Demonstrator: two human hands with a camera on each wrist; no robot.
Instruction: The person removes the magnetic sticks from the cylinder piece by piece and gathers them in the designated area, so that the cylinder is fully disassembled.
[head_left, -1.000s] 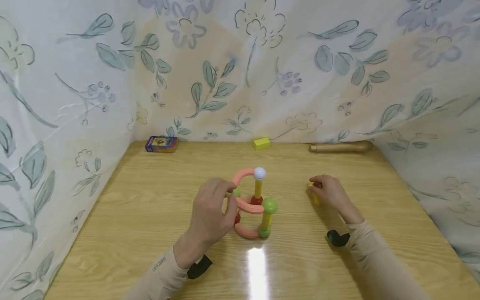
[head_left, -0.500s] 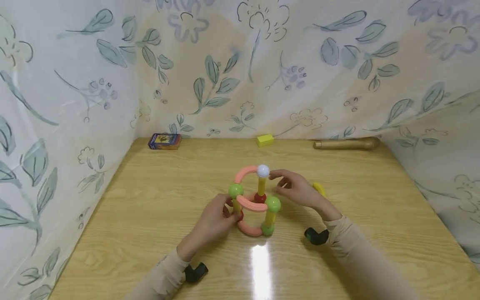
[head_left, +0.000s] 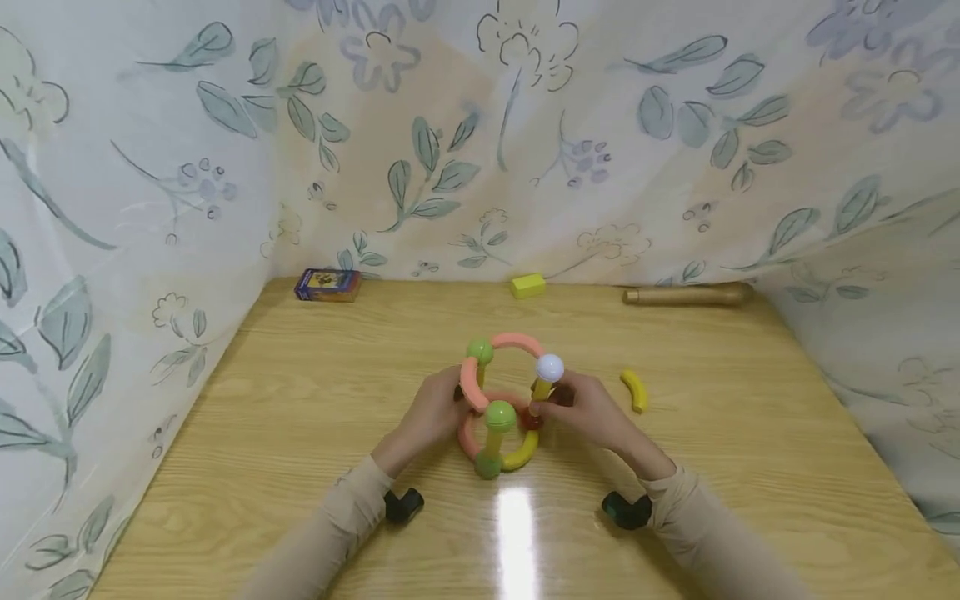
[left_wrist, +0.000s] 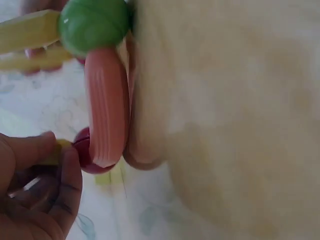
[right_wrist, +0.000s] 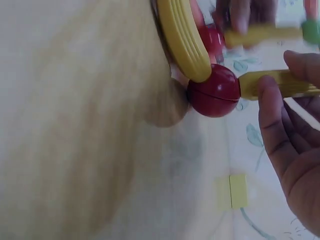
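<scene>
A toy frame of rods and balls stands on the table in the head view, with three yellow uprights, red and green balls at the base, and salmon curved rods (head_left: 472,385) on top. My right hand (head_left: 588,408) pinches the yellow upright rod (right_wrist: 277,84) below the white ball (head_left: 550,367), just above a red ball (right_wrist: 215,91). On the far left side, my left hand (head_left: 432,410) pinches another yellow rod (left_wrist: 61,146) beside a red ball (left_wrist: 87,152). A yellow curved rod (head_left: 521,454) forms the front right of the base ring. Green balls (head_left: 500,416) cap the other uprights.
A loose yellow curved rod (head_left: 634,392) lies right of the right hand. Along the back edge are a small card box (head_left: 327,285), a yellow block (head_left: 528,286) and a wooden stick (head_left: 686,295). Floral cloth (head_left: 450,142) walls the table.
The right hand has left the loose yellow curved rod and come to the frame. The left hand has lowered onto an upright. Between both hands, the frame has turned, bringing the white ball forward and right.
</scene>
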